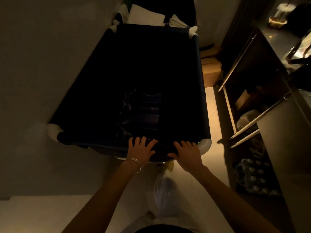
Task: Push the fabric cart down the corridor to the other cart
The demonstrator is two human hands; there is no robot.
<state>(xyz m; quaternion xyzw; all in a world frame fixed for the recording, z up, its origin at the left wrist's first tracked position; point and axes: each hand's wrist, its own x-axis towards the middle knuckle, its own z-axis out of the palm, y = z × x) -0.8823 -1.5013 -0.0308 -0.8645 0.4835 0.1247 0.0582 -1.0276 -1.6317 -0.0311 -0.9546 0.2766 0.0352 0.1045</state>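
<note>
Both grips on cart rim

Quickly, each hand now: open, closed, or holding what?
Left hand: open, fingers spread, pressing the near rim of the fabric cart.
Right hand: open, pressing the same rim.

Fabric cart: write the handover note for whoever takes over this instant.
Left hand: on the cart's near rim, fingers spread, pressing.
Right hand: on the same rim, beside the near right corner.
Fabric cart: in the corridor, wall on its left, shelves on its right.
Other cart: just past the far rim, towels in it; whether the carts touch cannot be told.
Done: the run looks almost complete.
Left: close any last gap, then let go.
</note>
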